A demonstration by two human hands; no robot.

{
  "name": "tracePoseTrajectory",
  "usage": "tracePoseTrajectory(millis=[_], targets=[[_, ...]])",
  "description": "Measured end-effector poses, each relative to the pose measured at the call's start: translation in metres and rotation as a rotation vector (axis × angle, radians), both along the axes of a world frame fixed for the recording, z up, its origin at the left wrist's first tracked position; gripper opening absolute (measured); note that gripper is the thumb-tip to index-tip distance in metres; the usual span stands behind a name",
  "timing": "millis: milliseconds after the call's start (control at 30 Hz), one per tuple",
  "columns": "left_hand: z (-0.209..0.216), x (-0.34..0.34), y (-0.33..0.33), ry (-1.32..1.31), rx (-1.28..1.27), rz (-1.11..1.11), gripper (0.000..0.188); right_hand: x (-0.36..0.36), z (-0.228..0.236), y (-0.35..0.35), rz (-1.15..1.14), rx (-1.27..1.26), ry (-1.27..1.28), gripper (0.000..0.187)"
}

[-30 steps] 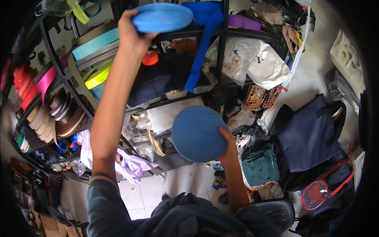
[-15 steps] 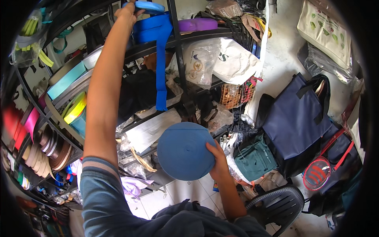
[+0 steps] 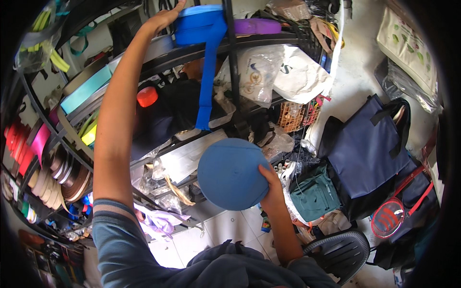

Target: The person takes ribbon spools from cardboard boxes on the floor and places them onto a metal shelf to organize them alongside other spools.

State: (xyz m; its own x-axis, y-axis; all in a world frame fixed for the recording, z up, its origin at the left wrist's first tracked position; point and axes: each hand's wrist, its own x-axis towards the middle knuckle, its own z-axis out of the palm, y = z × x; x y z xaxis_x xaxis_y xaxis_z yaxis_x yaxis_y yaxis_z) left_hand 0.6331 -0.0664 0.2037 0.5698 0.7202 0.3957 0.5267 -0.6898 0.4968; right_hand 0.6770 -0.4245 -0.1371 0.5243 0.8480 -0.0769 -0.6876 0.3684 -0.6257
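My right hand [image 3: 272, 191] grips the right edge of a round, flat roll of dusty-blue webbing [image 3: 233, 174], held in front of my body. Up at the rack, my left hand [image 3: 164, 19] reaches to the left side of a bright blue webbing roll [image 3: 198, 31]. A lighter blue roll [image 3: 200, 9] rests on top of that one. The left fingers look stretched out and nothing shows in them; the top picture edge cuts part of them off. From the bright blue roll a loose strap end [image 3: 206, 86] hangs down past the shelf.
The black metal rack [image 3: 233, 62] carries a purple roll [image 3: 257, 26], a turquoise roll [image 3: 86, 89] and plastic bags. Reels of red ribbon [image 3: 19, 149] stand at left. A navy bag [image 3: 367, 146], a green pouch [image 3: 314, 194] and a black chair [image 3: 343, 252] are at right.
The lighter blue roll, earlier tilted in my left hand, now lies lower on the bright blue roll, and the hand has come off it. The view has shifted left; my right hand still holds its roll.
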Motion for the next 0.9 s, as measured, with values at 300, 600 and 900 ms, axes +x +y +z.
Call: tracePoseTrajectory(millis=[300, 600, 900], targets=[[-0.095, -0.069, -0.169, 0.098, 0.717, -0.705, 0.058, 0.017, 0.037, 0.020, -0.010, 0.142, -0.014, 0.044], [-0.170, -0.113, -0.200, 0.253, 1.103, -0.599, 0.051, 0.012, 0.074, 0.029, 0.047, 0.335, -0.032, 0.037], [-0.080, -0.126, -0.164, -0.257, 0.759, -0.370, 0.039, 0.024, 0.054, 0.031, 0.064, 0.289, -0.402, 0.018]])
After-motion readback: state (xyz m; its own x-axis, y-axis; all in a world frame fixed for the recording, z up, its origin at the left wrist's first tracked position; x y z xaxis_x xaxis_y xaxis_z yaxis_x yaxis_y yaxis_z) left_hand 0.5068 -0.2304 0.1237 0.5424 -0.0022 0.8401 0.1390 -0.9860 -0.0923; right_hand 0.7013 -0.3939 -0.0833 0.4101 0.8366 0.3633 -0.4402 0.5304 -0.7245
